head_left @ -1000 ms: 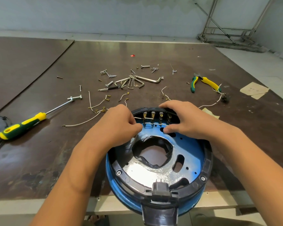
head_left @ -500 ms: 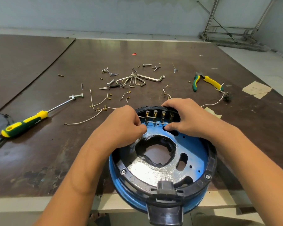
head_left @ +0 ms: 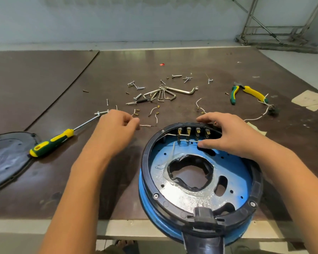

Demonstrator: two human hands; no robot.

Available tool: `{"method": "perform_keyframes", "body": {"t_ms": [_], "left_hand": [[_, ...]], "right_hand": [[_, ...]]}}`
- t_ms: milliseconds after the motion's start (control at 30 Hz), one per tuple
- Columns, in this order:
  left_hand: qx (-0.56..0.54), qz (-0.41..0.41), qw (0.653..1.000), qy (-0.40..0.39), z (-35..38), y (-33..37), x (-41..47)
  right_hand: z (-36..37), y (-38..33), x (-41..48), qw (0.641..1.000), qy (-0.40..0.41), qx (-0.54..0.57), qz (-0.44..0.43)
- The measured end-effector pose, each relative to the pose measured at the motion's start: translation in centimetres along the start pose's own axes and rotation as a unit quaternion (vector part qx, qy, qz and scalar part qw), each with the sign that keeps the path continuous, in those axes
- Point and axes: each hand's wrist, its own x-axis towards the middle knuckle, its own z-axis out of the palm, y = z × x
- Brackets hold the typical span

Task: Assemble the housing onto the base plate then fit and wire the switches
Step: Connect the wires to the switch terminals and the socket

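**Pinching a wire, gripping the housing**

You are pinching the wire in your left hand, fingers curled, left of the housing. Your right hand is clamping the far rim by the switches. The housing is sitting on the blue base plate, overhanging the near edge of the table.

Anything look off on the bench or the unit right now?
Yes. The blue housing overhangs the table's near edge, held only by the right hand; the left hand pinches a short wire. Its centre opening is ragged, ringed with crumpled black material. Screws lie scattered loose.
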Motion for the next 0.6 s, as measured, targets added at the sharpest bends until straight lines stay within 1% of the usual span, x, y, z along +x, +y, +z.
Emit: {"method": "perform_keyframes", "body": {"t_ms": [67,133,200,267,333,467,600], "left_hand": [[0.079,-0.031,0.996,0.029,0.5,-2.3,0.6],[0.142,-0.051,0.988,0.02,1.2,-4.2,0.5],[0.172,-0.065,0.983,0.006,1.8,-5.2,0.4],[0.201,-0.071,0.977,0.002,2.0,-5.5,0.4],[0.202,-0.08,0.976,0.002,2.1,-5.4,0.6],[0.153,-0.116,0.981,-0.019,2.1,-5.1,1.0],[0.174,-0.097,0.98,-0.006,2.1,-4.6,1.1]], "right_hand": [[0.2,0.1,-0.1,1.0,0.009,0.012,0.01],[0.3,0.3,-0.2,0.999,0.028,0.025,0.018],[0.3,0.3,-0.3,0.999,0.041,0.024,0.018],[0.4,0.2,-0.2,0.999,0.036,0.007,0.018],[0.5,0.3,-0.3,0.999,0.036,0.0,0.017],[0.6,0.4,-0.2,0.999,0.043,0.004,0.017],[0.6,0.3,-0.2,0.999,0.041,0.007,0.023]]}}
